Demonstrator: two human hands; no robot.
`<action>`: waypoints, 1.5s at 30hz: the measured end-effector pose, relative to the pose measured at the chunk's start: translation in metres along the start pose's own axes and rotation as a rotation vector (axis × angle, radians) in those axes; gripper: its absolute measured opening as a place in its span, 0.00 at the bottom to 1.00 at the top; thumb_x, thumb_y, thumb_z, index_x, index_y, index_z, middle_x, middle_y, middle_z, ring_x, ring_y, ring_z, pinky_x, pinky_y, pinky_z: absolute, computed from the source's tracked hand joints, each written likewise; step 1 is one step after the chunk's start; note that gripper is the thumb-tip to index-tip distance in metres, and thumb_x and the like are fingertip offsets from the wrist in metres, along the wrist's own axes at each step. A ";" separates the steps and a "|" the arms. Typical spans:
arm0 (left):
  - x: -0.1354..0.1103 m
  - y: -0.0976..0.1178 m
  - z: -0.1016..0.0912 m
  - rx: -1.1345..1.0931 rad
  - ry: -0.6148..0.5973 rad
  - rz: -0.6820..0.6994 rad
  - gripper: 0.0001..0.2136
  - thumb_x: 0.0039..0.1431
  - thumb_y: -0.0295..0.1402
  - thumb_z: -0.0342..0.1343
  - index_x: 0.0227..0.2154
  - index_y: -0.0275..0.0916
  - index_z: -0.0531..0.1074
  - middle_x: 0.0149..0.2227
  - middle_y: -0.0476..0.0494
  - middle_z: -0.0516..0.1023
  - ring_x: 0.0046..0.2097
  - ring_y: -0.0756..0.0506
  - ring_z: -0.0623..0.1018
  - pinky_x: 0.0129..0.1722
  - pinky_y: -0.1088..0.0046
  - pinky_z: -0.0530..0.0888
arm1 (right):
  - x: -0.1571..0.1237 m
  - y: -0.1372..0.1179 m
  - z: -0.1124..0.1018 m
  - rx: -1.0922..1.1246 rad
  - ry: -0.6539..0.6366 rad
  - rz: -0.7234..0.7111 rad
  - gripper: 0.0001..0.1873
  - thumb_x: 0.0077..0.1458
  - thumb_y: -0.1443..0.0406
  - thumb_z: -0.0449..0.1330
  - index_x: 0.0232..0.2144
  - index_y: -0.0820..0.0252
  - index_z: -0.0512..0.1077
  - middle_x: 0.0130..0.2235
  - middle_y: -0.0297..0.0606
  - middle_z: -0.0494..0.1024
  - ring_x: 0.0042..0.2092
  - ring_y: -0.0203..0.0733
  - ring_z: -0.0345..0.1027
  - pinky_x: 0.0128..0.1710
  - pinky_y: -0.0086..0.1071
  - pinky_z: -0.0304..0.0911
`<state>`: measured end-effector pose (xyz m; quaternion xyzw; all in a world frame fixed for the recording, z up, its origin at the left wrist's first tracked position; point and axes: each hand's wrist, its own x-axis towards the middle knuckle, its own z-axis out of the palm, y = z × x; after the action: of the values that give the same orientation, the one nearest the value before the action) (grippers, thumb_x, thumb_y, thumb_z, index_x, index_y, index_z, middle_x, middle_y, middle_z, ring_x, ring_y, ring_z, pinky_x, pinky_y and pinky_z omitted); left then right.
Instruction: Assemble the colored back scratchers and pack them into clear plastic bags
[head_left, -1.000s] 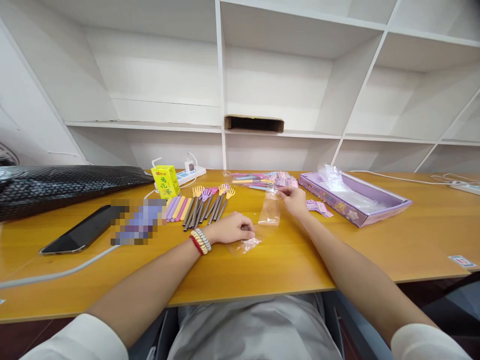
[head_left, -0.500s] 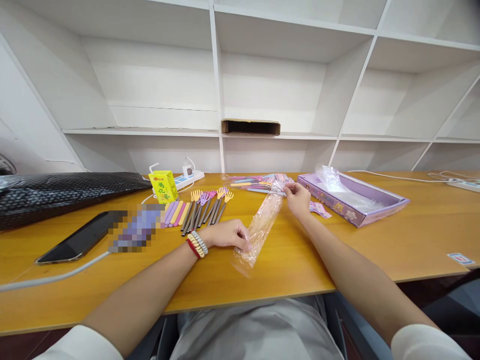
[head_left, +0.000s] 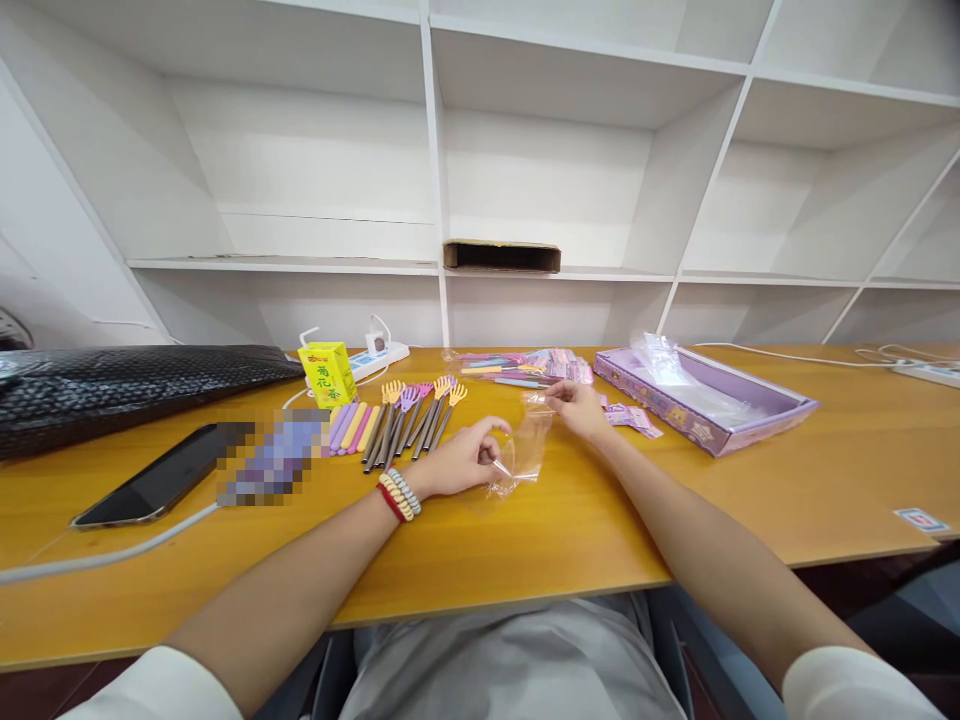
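Observation:
A clear plastic bag (head_left: 531, 448) is stretched above the desk between my hands. My left hand (head_left: 461, 458), wearing coiled bands at the wrist, pinches its near end, thumb and index finger curled. At the far end, the fingers of my right hand (head_left: 579, 410) are closed on the bag's edge. Left of the bag lie several back scratchers (head_left: 409, 425) with yellow, purple and pink claw heads and dark rods. Beside them is a row of coloured handles (head_left: 351, 428). Behind my right hand sits a pile of bagged back scratchers (head_left: 517, 365).
Pink printed cards (head_left: 634, 420) lie right of my right hand, near a purple tray box (head_left: 705, 430) holding clear bags. To the left are a yellow drink carton (head_left: 328, 375), a phone (head_left: 161, 475), a cable and a black wrapped bundle (head_left: 135, 395). White shelves (head_left: 547, 180) rise behind.
My hands have come closer together, and the plastic bag between them looks shorter, its lower part no longer hanging toward me. My left hand rose slightly; my right moved left and nearer.

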<state>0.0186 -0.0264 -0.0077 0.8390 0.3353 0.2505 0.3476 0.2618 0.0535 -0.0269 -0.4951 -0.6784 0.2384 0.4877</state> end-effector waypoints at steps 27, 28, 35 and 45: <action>0.005 0.000 -0.008 0.094 0.400 -0.102 0.14 0.48 0.42 0.57 0.32 0.37 0.66 0.28 0.52 0.68 0.28 0.51 0.66 0.29 0.75 0.64 | -0.017 -0.029 0.008 0.378 -0.368 0.025 0.15 0.39 0.59 0.64 0.31 0.62 0.73 0.32 0.37 0.75 0.25 0.32 0.63 0.21 0.27 0.59; 0.005 0.002 -0.007 0.086 0.393 -0.112 0.17 0.48 0.41 0.58 0.38 0.37 0.66 0.31 0.50 0.69 0.29 0.51 0.67 0.31 0.75 0.65 | -0.017 -0.028 0.010 0.325 -0.366 0.031 0.16 0.39 0.59 0.64 0.31 0.62 0.73 0.32 0.37 0.75 0.24 0.32 0.62 0.21 0.27 0.58; 0.000 0.007 -0.006 -0.073 0.146 -0.044 0.19 0.55 0.46 0.51 0.42 0.38 0.69 0.42 0.44 0.73 0.42 0.45 0.71 0.44 0.69 0.67 | -0.010 -0.020 0.013 0.051 -0.111 -0.005 0.16 0.39 0.60 0.63 0.31 0.64 0.73 0.29 0.36 0.74 0.26 0.32 0.62 0.26 0.28 0.60; 0.001 0.002 -0.002 0.109 0.087 -0.035 0.16 0.55 0.44 0.51 0.40 0.37 0.72 0.41 0.43 0.76 0.42 0.46 0.73 0.45 0.69 0.68 | 0.000 -0.007 0.004 -0.004 0.017 0.013 0.20 0.40 0.60 0.61 0.37 0.64 0.72 0.35 0.39 0.76 0.30 0.35 0.66 0.32 0.31 0.64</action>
<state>0.0187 -0.0252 -0.0048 0.8391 0.3779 0.2617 0.2908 0.2551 0.0519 -0.0233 -0.5022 -0.6717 0.2360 0.4908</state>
